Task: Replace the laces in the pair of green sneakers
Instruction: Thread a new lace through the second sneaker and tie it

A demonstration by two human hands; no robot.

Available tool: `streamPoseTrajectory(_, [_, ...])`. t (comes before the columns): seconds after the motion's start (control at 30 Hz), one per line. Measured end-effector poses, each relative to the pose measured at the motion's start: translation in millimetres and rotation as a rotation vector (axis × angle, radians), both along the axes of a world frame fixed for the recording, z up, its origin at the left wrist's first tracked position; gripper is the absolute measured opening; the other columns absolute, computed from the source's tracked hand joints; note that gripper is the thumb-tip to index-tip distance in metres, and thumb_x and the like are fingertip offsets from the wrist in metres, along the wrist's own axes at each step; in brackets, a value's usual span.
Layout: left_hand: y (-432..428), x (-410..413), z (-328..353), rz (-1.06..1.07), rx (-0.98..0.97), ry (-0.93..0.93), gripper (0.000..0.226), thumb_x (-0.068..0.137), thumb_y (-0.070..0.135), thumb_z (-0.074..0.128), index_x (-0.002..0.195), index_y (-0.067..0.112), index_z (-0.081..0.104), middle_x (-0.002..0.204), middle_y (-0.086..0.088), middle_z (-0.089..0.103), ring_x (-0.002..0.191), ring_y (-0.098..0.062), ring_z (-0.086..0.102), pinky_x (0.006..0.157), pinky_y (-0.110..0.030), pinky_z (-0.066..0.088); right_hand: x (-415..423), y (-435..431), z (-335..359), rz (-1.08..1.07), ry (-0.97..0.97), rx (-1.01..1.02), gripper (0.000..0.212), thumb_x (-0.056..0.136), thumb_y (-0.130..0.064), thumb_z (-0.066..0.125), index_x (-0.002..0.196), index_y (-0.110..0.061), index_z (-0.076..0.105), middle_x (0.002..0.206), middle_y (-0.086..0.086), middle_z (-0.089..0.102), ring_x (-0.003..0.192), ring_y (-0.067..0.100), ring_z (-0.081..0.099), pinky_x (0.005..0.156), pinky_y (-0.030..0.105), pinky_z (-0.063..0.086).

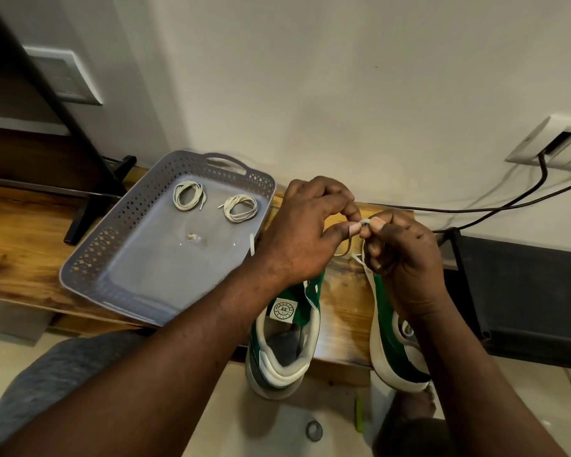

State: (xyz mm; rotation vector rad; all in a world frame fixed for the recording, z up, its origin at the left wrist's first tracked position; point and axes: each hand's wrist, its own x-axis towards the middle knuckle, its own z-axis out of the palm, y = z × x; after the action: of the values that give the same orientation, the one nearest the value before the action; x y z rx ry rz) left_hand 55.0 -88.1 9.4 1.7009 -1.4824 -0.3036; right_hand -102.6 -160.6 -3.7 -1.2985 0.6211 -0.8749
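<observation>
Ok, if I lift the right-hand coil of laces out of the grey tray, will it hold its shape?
Probably not: the coil shows loose loops, no visible tie and a free tip, so it should flop and unwind. It looks thin, so likely very light. On the smooth tray floor it may slide if pushed.
</observation>
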Motion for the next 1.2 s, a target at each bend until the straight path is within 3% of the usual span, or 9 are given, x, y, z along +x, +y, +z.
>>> streamPoseTrajectory(0.1, [2,3,-2,0.118,0.089,-0.242,0.011,0.093,0.028,0.075,0.103,0.029,0.073,0.127,0.012,0.056,0.123,-0.018,0.040,0.097,-0.037,0.042,-1,0,0,-0.007,0.027,-0.051,0.024,0.095,-0.019,0.056,0.079,-0.015,0.075,0.061,0.006,0.052,0.053,0.020,0.041,0.048,0.027,0.032])
streamPoseTrajectory(0.17, [4,10,-8,0.209,0.324,-0.420,0.016,0.094,0.033,0.074,0.109,0.031,0.073,0.135,0.009,0.050,0.127,-0.022,0.035,0.100,-0.043,0.040,-2,1,0,-0.019,0.000,-0.041,0.027,0.094,-0.017,0.056,0.077,-0.017,0.076,0.060,0.006,0.053,0.052,0.016,0.043,0.046,0.025,0.034])
streamPoseTrajectory(0.27, [9,15,-14,0.270,0.618,-0.498,0.026,0.090,0.027,0.077,0.115,0.028,0.075,0.141,0.001,0.046,0.129,-0.030,0.033,0.105,-0.050,0.039,-3,0,-2,-0.012,-0.044,-0.020,0.026,0.093,-0.017,0.058,0.076,-0.017,0.076,0.060,0.007,0.054,0.051,0.017,0.042,0.047,0.028,0.034])
streamPoseTrajectory(0.4, [10,19,-14,0.349,0.697,-0.594,0.032,0.089,0.024,0.075,0.121,0.025,0.074,0.143,-0.003,0.047,0.131,-0.033,0.035,0.105,-0.052,0.038,-2,0,-4,0.025,-0.061,-0.031,0.021,0.091,-0.023,0.063,0.076,-0.017,0.076,0.062,0.006,0.058,0.053,0.017,0.044,0.052,0.034,0.036])
streamPoseTrajectory(0.6, [6,22,-11,0.433,0.637,-0.545,0.030,0.091,0.025,0.072,0.121,0.024,0.073,0.138,-0.003,0.050,0.126,-0.032,0.042,0.098,-0.047,0.043,-3,-2,-3,0.041,-0.162,0.017,0.018,0.085,-0.018,0.061,0.071,-0.017,0.071,0.071,0.004,0.061,0.069,0.022,0.052,0.070,0.036,0.043])
streamPoseTrajectory(0.77, [6,25,-18,0.383,0.696,-0.464,0.031,0.092,0.027,0.072,0.123,0.022,0.073,0.142,-0.005,0.049,0.130,-0.033,0.042,0.101,-0.050,0.046,-8,0,1,0.106,-0.329,0.140,0.020,0.088,-0.009,0.051,0.069,-0.007,0.059,0.069,0.009,0.049,0.072,0.027,0.048,0.073,0.040,0.041])
streamPoseTrajectory(0.93, [5,15,-9,0.179,0.392,-0.223,0.042,0.090,0.039,0.079,0.131,0.040,0.067,0.150,0.007,0.040,0.137,-0.021,0.033,0.106,-0.040,0.041,-7,-4,-6,0.064,-0.139,0.096,0.020,0.090,-0.014,0.054,0.075,-0.016,0.067,0.074,0.007,0.059,0.075,0.027,0.055,0.066,0.038,0.041])
streamPoseTrajectory(1.03, [2,6,2,0.018,0.199,-0.031,0.034,0.089,0.040,0.080,0.122,0.043,0.074,0.147,0.016,0.044,0.134,-0.013,0.033,0.103,-0.031,0.034,-8,-7,-11,0.043,-0.062,0.071,0.017,0.091,-0.014,0.054,0.080,-0.012,0.067,0.078,0.008,0.061,0.076,0.024,0.056,0.063,0.035,0.043])
streamPoseTrajectory(1.2, [1,0,-1,0.030,0.077,-0.065,0.012,0.089,0.033,0.081,0.101,0.032,0.080,0.135,0.015,0.054,0.121,-0.010,0.039,0.094,-0.028,0.037,-8,-5,-14,0.061,0.022,0.025,0.017,0.093,-0.015,0.054,0.082,-0.014,0.067,0.078,0.008,0.061,0.071,0.024,0.055,0.057,0.031,0.041])
